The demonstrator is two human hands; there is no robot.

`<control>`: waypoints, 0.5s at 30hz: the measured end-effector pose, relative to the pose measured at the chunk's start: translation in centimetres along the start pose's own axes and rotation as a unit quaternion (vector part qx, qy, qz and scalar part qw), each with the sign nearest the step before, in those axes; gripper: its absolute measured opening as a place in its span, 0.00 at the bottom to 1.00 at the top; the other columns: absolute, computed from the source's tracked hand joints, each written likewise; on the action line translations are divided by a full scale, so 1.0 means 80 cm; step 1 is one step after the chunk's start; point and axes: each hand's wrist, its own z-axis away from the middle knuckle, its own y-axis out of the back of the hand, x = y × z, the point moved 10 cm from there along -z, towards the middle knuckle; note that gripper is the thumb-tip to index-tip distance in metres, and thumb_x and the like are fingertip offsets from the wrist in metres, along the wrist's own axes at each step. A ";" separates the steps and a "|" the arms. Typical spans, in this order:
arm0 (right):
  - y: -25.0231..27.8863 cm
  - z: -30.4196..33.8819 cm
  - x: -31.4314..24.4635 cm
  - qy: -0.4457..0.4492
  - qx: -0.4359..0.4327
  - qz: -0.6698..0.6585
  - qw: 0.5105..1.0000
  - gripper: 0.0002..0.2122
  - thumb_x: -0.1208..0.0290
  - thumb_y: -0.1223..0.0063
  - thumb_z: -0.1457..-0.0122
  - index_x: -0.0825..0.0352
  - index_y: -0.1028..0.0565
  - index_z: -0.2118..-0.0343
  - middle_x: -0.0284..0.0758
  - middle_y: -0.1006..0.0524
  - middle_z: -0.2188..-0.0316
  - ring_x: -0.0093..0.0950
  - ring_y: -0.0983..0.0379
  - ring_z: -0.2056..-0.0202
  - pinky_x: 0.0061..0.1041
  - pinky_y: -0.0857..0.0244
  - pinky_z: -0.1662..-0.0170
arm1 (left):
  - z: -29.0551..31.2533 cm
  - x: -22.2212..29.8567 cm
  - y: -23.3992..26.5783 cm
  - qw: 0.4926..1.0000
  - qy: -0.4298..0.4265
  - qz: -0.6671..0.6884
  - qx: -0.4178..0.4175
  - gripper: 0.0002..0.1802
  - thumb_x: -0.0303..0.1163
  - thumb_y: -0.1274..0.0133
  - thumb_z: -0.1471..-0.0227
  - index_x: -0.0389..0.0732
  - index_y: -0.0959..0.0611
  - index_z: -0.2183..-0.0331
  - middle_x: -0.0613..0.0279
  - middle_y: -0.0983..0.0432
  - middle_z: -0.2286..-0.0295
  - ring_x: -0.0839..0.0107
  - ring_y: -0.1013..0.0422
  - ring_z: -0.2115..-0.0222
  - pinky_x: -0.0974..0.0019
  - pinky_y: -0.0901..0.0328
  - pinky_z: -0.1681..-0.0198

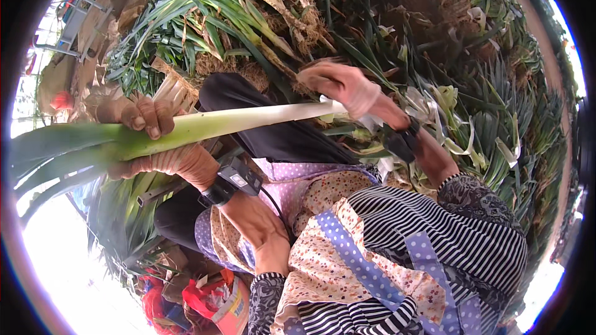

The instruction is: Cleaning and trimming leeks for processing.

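A long leek [242,119] lies across my lap, green leaves to the left and white stem to the right. My left hand [167,149] is closed around its pale green part, fingers over the top and palm beneath. At the white end is my right hand [344,87], bent at the wrist and blurred by motion. Its fingers are smeared, so whether they hold anything cannot be made out. A pale, thin piece [371,121] shows just under that hand. Both wrists wear dark straps; a small black box [242,175] sits on the left one.
Piled leeks [205,9] with stringy roots lie ahead, and more leeks [521,124] spread along the right. Peeled pale leaves [444,115] are scattered beside my right forearm. At lower left stand a red and pink bag [226,301] and more leek leaves [124,217]. A metal frame [71,22] is at far left.
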 end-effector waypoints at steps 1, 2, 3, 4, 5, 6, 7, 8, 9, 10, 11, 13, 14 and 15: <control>-0.020 0.000 0.025 -0.070 -0.045 -0.087 0.993 0.10 0.68 0.49 0.43 0.63 0.24 0.59 0.32 0.21 0.67 0.23 0.26 0.66 0.21 0.31 0.60 | 0.006 0.005 0.008 0.995 -0.022 -0.049 0.081 0.32 0.60 0.38 0.66 0.43 0.29 0.71 0.63 0.31 0.78 0.77 0.38 0.84 0.77 0.41 0.82; -0.039 0.005 0.040 -0.099 -0.107 -0.131 0.981 0.11 0.65 0.51 0.41 0.62 0.24 0.58 0.32 0.21 0.67 0.21 0.26 0.67 0.22 0.32 0.62 | 0.008 0.004 0.012 0.995 -0.019 -0.047 0.082 0.32 0.60 0.38 0.66 0.43 0.29 0.71 0.63 0.31 0.78 0.77 0.38 0.84 0.77 0.41 0.82; -0.055 0.011 0.055 -0.178 -0.148 -0.118 0.966 0.12 0.62 0.50 0.41 0.65 0.23 0.61 0.33 0.21 0.69 0.20 0.27 0.68 0.20 0.33 0.63 | 0.010 0.004 0.013 0.997 0.004 -0.044 0.058 0.31 0.60 0.39 0.66 0.43 0.29 0.72 0.64 0.32 0.80 0.77 0.38 0.84 0.75 0.40 0.81; -0.069 0.022 0.068 -0.256 -0.187 -0.103 0.943 0.14 0.60 0.50 0.41 0.68 0.23 0.63 0.33 0.21 0.71 0.19 0.27 0.69 0.19 0.34 0.64 | 0.013 0.004 0.014 0.998 0.028 -0.039 0.035 0.31 0.60 0.39 0.65 0.43 0.28 0.73 0.66 0.33 0.82 0.78 0.38 0.84 0.74 0.38 0.80; -0.073 0.027 0.067 -0.258 -0.191 -0.103 0.941 0.14 0.60 0.50 0.41 0.68 0.23 0.63 0.33 0.21 0.71 0.19 0.27 0.69 0.19 0.34 0.64 | 0.013 0.002 0.003 0.996 0.046 -0.053 -0.051 0.30 0.54 0.40 0.59 0.40 0.28 0.64 0.68 0.34 0.79 0.78 0.38 0.83 0.69 0.31 0.74; -0.062 0.028 0.065 -0.243 -0.150 -0.028 0.958 0.14 0.58 0.48 0.43 0.66 0.22 0.65 0.33 0.22 0.74 0.20 0.27 0.72 0.20 0.34 0.68 | 0.013 0.001 0.002 0.997 0.045 -0.053 -0.046 0.30 0.54 0.40 0.59 0.40 0.28 0.64 0.68 0.34 0.79 0.78 0.38 0.83 0.69 0.31 0.74; -0.048 0.027 0.063 -0.226 -0.107 0.047 0.967 0.15 0.56 0.47 0.45 0.65 0.21 0.67 0.32 0.23 0.78 0.20 0.26 0.74 0.20 0.34 0.72 | 0.013 0.007 0.003 0.999 0.018 -0.025 -0.027 0.30 0.54 0.40 0.60 0.41 0.29 0.63 0.68 0.34 0.79 0.79 0.38 0.83 0.67 0.31 0.75; -0.048 0.035 0.072 -0.229 -0.112 0.049 0.966 0.15 0.56 0.47 0.45 0.65 0.21 0.67 0.32 0.23 0.78 0.20 0.26 0.74 0.20 0.34 0.72 | 0.013 0.014 0.006 1.000 -0.010 0.002 -0.009 0.31 0.54 0.39 0.61 0.41 0.29 0.62 0.67 0.34 0.79 0.79 0.38 0.83 0.66 0.31 0.76; -0.028 0.036 0.060 -0.113 -0.064 0.227 0.965 0.14 0.56 0.46 0.46 0.63 0.21 0.70 0.32 0.24 0.81 0.23 0.27 0.78 0.22 0.35 0.75 | 0.011 0.014 0.007 1.000 -0.004 0.026 -0.018 0.34 0.58 0.42 0.62 0.42 0.29 0.60 0.67 0.34 0.78 0.79 0.38 0.83 0.65 0.32 0.77; -0.017 0.043 0.040 0.011 -0.013 0.396 0.918 0.13 0.55 0.45 0.46 0.62 0.21 0.72 0.31 0.26 0.85 0.25 0.28 0.81 0.24 0.35 0.79 | 0.011 0.018 0.013 0.999 -0.006 0.028 -0.014 0.34 0.58 0.42 0.62 0.42 0.29 0.60 0.67 0.34 0.78 0.79 0.38 0.83 0.65 0.32 0.77; 0.002 0.056 0.071 -0.091 0.006 0.428 0.899 0.13 0.54 0.47 0.46 0.60 0.22 0.75 0.31 0.29 0.88 0.30 0.29 0.83 0.28 0.37 0.82 | 0.013 0.022 0.022 1.000 0.001 -0.022 0.009 0.36 0.60 0.44 0.62 0.41 0.29 0.59 0.67 0.34 0.78 0.79 0.38 0.83 0.67 0.33 0.78; 0.031 0.106 0.155 -0.261 -0.078 0.512 0.815 0.11 0.55 0.47 0.46 0.56 0.23 0.70 0.34 0.27 0.84 0.32 0.26 0.80 0.29 0.34 0.79 | 0.017 0.040 0.042 0.994 0.000 -0.087 0.063 0.38 0.65 0.52 0.61 0.41 0.28 0.59 0.68 0.34 0.77 0.80 0.39 0.83 0.69 0.35 0.79; 0.045 0.135 0.178 -0.290 -0.113 0.526 0.791 0.11 0.55 0.48 0.47 0.55 0.24 0.66 0.36 0.25 0.78 0.32 0.24 0.74 0.33 0.32 0.75 | 0.019 0.044 0.045 0.994 -0.003 -0.087 0.066 0.38 0.65 0.52 0.61 0.41 0.28 0.59 0.68 0.34 0.77 0.80 0.39 0.83 0.69 0.35 0.79; 0.053 0.165 0.190 -0.225 -0.161 0.543 0.792 0.13 0.57 0.50 0.47 0.55 0.24 0.62 0.38 0.24 0.70 0.34 0.25 0.68 0.34 0.32 0.70 | 0.022 0.061 0.061 0.978 -0.045 -0.154 0.133 0.39 0.66 0.52 0.61 0.40 0.28 0.59 0.67 0.34 0.77 0.79 0.39 0.83 0.70 0.37 0.80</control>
